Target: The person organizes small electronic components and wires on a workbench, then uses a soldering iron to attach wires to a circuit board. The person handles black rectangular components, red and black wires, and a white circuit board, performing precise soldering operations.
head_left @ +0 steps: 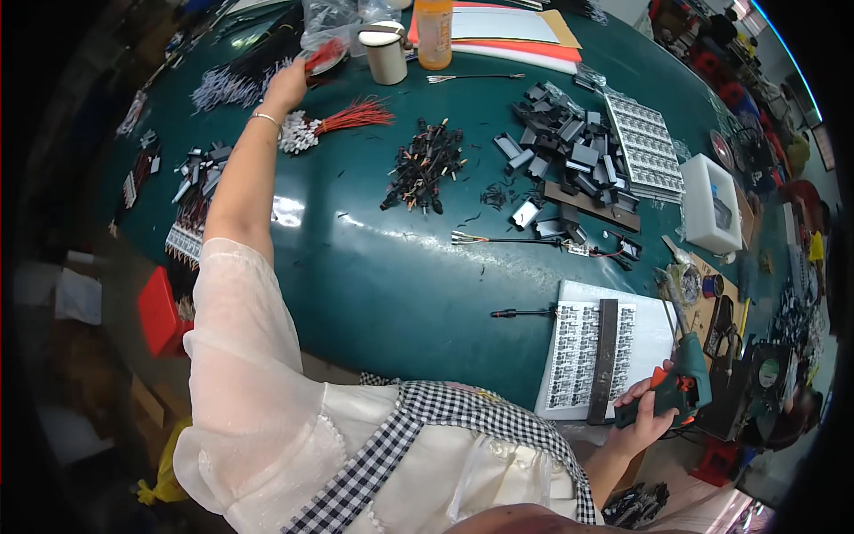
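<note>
Bright overhead light glares off the green bench (374,267), while fisheye bending and dark vignetting blur the rim.

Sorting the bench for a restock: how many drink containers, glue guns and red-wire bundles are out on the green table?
Drink containers: 2, a white cup and an orange bottle
Glue guns: 1, the green one in the right hand
Red-wire bundles: 2, one on the table, one at the left hand
Total: 5

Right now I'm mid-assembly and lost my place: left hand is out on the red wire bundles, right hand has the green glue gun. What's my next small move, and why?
Probably draw the left hand back with the red wire bundle in the clear plastic bag it touches, toward the white sheet of small printed parts. The right hand already holds the green glue gun beside that sheet.
</note>
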Demonstrator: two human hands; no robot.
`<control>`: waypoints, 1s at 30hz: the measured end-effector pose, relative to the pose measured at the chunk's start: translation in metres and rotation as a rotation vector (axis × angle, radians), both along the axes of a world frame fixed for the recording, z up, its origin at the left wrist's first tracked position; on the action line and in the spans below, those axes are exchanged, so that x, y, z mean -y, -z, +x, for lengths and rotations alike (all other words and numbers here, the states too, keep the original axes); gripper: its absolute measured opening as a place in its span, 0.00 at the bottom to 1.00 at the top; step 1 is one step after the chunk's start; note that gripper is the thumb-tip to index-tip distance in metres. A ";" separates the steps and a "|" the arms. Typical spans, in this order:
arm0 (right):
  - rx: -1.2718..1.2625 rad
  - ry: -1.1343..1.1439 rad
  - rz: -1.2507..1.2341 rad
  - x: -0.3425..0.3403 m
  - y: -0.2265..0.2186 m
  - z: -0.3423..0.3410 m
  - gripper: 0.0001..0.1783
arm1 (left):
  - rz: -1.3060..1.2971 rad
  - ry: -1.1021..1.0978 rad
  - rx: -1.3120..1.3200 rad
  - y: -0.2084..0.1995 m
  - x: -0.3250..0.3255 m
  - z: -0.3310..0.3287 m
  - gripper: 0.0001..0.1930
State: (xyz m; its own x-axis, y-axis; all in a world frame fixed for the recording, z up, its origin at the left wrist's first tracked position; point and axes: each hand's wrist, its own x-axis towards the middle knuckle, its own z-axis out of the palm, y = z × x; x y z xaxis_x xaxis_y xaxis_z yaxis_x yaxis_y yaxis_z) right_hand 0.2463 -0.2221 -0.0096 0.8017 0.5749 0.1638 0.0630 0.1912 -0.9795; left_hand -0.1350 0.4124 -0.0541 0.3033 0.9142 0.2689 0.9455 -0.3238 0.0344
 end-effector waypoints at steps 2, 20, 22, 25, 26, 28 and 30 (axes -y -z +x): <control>0.000 0.007 0.019 0.003 0.001 0.003 0.34 | 0.151 0.113 0.091 -0.027 0.005 -0.002 0.12; -0.099 -0.040 0.087 0.003 0.013 0.009 0.32 | -0.364 0.722 0.041 -0.039 0.325 0.097 0.15; -0.109 -0.045 0.103 0.001 0.014 0.007 0.32 | -0.354 0.831 0.145 -0.038 0.327 0.135 0.13; -0.148 -0.051 0.131 -0.005 0.012 -0.001 0.32 | -0.222 0.908 0.246 -0.015 0.319 0.198 0.11; -0.148 -0.055 0.131 -0.006 0.011 -0.004 0.32 | -0.207 0.918 0.269 -0.003 0.314 0.216 0.10; -0.136 -0.068 0.131 -0.006 0.008 -0.007 0.32 | -0.233 0.924 0.260 0.014 0.305 0.234 0.09; -0.127 -0.041 0.119 0.000 0.008 -0.011 0.34 | -0.310 0.901 0.194 0.023 0.299 0.240 0.07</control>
